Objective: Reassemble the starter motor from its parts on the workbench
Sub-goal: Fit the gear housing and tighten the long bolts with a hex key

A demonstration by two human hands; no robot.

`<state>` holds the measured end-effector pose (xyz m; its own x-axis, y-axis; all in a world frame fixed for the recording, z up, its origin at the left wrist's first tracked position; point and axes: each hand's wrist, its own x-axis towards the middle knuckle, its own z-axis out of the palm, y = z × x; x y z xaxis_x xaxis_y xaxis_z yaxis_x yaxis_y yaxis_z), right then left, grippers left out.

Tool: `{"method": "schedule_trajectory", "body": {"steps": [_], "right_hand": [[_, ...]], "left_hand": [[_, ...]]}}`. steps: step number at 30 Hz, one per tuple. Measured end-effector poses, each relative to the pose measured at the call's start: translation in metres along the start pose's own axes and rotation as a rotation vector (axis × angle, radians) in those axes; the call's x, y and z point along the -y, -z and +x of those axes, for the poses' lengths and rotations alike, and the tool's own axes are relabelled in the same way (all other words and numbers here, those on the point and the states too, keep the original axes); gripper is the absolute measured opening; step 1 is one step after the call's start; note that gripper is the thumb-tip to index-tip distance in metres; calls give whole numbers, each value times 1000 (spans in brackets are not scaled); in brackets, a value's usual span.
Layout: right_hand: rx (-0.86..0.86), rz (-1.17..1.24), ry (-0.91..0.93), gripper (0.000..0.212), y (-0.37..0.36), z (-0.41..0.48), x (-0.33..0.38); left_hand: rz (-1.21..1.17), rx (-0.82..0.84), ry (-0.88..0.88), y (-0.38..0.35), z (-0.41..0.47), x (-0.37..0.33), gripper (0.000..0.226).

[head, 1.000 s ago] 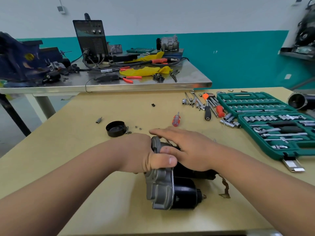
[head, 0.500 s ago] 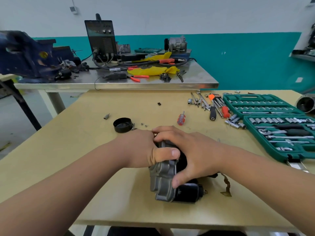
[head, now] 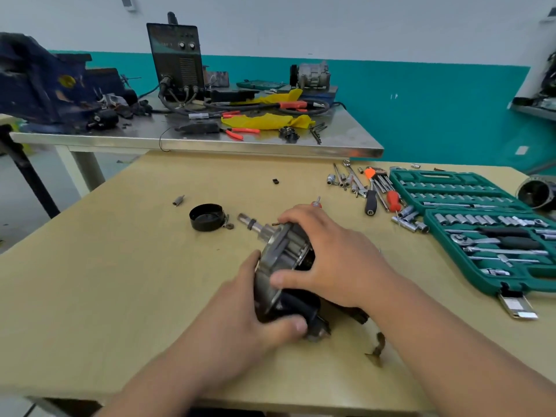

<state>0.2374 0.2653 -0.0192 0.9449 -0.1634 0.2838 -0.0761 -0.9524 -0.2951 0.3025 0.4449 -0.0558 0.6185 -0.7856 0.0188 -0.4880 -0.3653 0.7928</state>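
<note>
The starter motor point(head: 282, 251) lies tilted on the tan workbench point(head: 120, 281), its grey metal housing facing left and its shaft point(head: 251, 224) pointing up-left. My left hand point(head: 240, 320) grips the lower black body from the left, thumb curled across its front. My right hand point(head: 334, 254) grips the upper housing from the right, fingers over the top and thumb on its face. A black round cap point(head: 207, 217) stands left of the shaft, with a small washer point(head: 230, 226) beside it. A copper braided lead point(head: 377, 347) trails from the motor's rear.
An open green socket set point(head: 481, 233) fills the right side. Loose sockets, hex keys and screwdrivers point(head: 370, 194) lie beyond the motor. A small bit point(head: 178, 200) and a black clip point(head: 275, 181) lie on the bench. A steel table point(head: 210, 139) with a welder stands behind.
Both hands turned the motor, so its shaft now shows pointing up-left. My left hand dropped from the top of the housing to the lower black body. The camera moved closer.
</note>
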Motion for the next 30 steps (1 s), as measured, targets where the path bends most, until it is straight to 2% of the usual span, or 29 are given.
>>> {"method": "schedule_trajectory", "body": {"steps": [3,7,9,13,17,23,26,30], "right_hand": [[-114,-56,-165,80,-5,4,0],[-182,-88,-328,79,-9,8,-4],[-209,-108,-393,77,-10,11,-6],[-241,-124,-488,73,-12,16,-9],[-241,-136,-493,72,-13,16,-11],[-191,-130,-475,73,-9,15,-11],[-144,-105,-447,75,-3,16,-12],[-124,-104,-445,78,0,16,-11]], "left_hand": [[120,5,-51,17,40,-4,67],[196,109,-69,41,77,1,44],[85,99,-69,45,89,5,35],[-163,-81,-46,37,102,11,26],[-119,-207,-97,35,115,9,23],[45,-3,-73,54,131,-11,22],[-87,20,-164,56,133,-32,21],[131,52,-309,54,133,-46,20]]}}
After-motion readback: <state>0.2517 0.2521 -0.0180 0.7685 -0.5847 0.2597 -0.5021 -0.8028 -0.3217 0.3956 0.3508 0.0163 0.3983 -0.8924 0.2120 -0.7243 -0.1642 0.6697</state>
